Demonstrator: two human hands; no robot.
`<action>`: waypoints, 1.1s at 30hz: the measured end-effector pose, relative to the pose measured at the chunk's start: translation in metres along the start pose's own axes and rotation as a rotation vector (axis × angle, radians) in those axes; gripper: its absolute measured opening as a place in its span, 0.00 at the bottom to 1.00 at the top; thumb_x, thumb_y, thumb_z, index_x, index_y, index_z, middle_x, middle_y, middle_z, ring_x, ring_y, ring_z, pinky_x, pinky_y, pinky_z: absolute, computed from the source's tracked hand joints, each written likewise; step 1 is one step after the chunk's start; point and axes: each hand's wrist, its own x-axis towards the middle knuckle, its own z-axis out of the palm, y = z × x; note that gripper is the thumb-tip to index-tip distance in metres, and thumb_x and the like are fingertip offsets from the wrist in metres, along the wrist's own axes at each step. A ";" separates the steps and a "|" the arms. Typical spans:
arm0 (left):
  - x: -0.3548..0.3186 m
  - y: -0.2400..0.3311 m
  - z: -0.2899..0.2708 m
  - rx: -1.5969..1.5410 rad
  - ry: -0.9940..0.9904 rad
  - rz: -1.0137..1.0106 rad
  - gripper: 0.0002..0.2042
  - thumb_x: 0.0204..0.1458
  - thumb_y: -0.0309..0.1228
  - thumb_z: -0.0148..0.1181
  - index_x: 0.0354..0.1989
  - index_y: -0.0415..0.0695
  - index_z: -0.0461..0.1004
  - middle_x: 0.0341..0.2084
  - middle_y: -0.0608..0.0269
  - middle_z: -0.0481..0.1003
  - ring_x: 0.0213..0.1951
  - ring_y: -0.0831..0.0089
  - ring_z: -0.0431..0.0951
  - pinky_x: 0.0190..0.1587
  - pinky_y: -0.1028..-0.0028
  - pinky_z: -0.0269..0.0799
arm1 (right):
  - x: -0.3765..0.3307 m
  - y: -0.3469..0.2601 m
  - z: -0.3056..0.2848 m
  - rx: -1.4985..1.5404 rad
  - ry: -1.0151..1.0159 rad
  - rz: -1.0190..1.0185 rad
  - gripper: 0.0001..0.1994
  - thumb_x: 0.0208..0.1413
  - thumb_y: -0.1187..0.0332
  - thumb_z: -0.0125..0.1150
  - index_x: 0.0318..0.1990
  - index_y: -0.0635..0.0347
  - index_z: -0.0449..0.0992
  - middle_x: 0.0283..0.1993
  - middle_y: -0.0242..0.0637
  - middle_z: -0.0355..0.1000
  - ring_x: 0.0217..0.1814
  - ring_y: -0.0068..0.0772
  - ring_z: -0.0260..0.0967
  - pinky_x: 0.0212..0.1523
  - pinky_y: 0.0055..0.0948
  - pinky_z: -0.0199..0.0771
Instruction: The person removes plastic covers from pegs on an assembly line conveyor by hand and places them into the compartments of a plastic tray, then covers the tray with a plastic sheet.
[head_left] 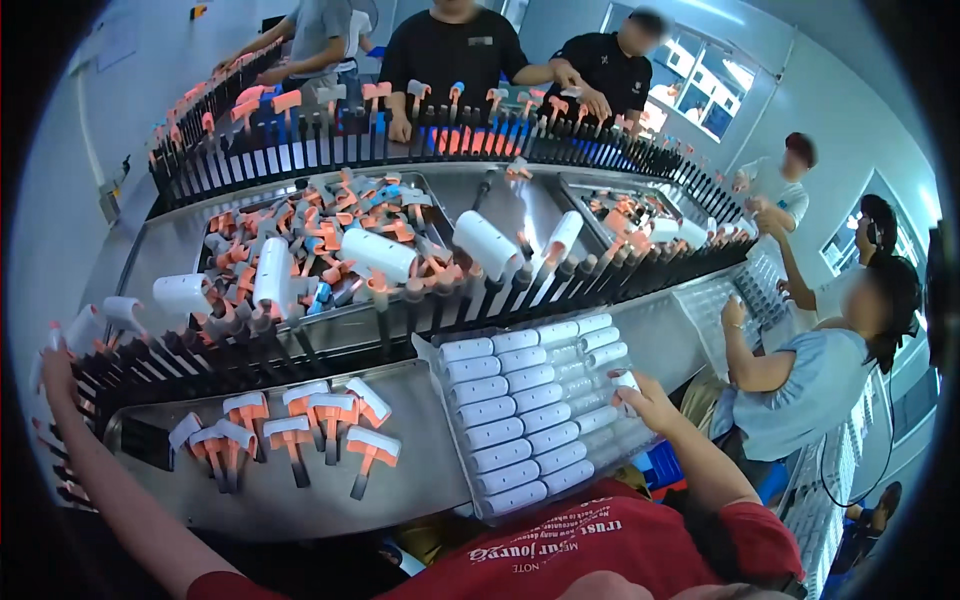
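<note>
Two bare hands of the person are spread wide over a metal work table point(420, 470). The right hand point(643, 398) rests at the right edge of a clear plastic tray point(530, 420), and its fingers pinch one small white cap point(626, 381) just above the tray's right column. The tray lies tilted on the table, near the person's chest, and white caps fill its left rows, while the right rows look mostly clear. The left hand point(55, 368) is far to the left, at the end of a rack of black pins point(300, 330); its fingers are curled near the pins, but I cannot tell if they grip anything. Between the hands, on the table, stand several orange-and-white pieces point(300, 430) on dark stems. Behind the rack, other persons work at a second row of pins.
</note>
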 end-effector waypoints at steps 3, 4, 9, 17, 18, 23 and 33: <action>0.018 -0.023 -0.016 0.322 0.194 0.106 0.25 0.57 0.43 0.48 0.53 0.32 0.65 0.44 0.40 0.72 0.47 0.44 0.72 0.46 0.56 0.68 | -0.002 0.007 -0.004 0.042 -0.044 0.077 0.20 0.58 0.60 0.49 0.54 0.62 0.69 0.32 0.31 0.72 0.35 0.21 0.66 0.35 0.25 0.68; 0.014 -0.029 -0.003 0.361 0.215 0.060 0.25 0.57 0.43 0.48 0.53 0.32 0.65 0.44 0.41 0.72 0.47 0.45 0.73 0.46 0.56 0.68 | -0.002 0.009 -0.005 0.088 -0.054 0.089 0.19 0.58 0.60 0.50 0.52 0.62 0.70 0.32 0.32 0.72 0.35 0.23 0.67 0.36 0.25 0.68; -0.015 -0.063 -0.006 0.451 0.302 -0.089 0.26 0.55 0.44 0.48 0.52 0.33 0.68 0.45 0.42 0.73 0.47 0.47 0.73 0.48 0.57 0.68 | 0.018 -0.082 -0.030 -0.014 0.083 -0.211 0.19 0.62 0.61 0.47 0.55 0.63 0.66 0.32 0.33 0.71 0.35 0.23 0.68 0.37 0.25 0.68; -0.047 -0.110 -0.098 0.508 0.556 -0.243 0.27 0.52 0.46 0.49 0.50 0.34 0.71 0.46 0.45 0.74 0.47 0.50 0.74 0.50 0.59 0.68 | 0.150 -0.199 -0.064 -0.386 0.154 -0.293 0.17 0.59 0.60 0.49 0.47 0.64 0.71 0.36 0.51 0.73 0.35 0.48 0.72 0.40 0.38 0.69; -0.055 -0.112 -0.089 0.477 0.593 -0.253 0.27 0.52 0.46 0.49 0.50 0.34 0.71 0.47 0.46 0.74 0.47 0.51 0.74 0.50 0.59 0.68 | 0.161 -0.207 -0.056 -0.478 0.188 -0.374 0.17 0.58 0.59 0.50 0.45 0.64 0.72 0.35 0.52 0.73 0.35 0.49 0.72 0.40 0.40 0.69; -0.103 -0.083 -0.101 0.383 0.610 -0.398 0.28 0.53 0.50 0.49 0.49 0.34 0.72 0.43 0.47 0.76 0.48 0.52 0.74 0.52 0.59 0.67 | 0.194 -0.241 -0.010 -0.604 0.106 -0.798 0.17 0.57 0.58 0.49 0.42 0.64 0.73 0.30 0.47 0.74 0.27 0.45 0.74 0.31 0.36 0.71; -0.173 -0.036 -0.200 0.558 1.050 -0.454 0.26 0.50 0.49 0.52 0.48 0.38 0.72 0.30 0.55 0.80 0.35 0.53 0.80 0.43 0.65 0.72 | 0.192 -0.272 0.030 -0.489 -0.094 -0.881 0.17 0.57 0.58 0.49 0.38 0.68 0.71 0.29 0.49 0.74 0.28 0.47 0.74 0.35 0.43 0.73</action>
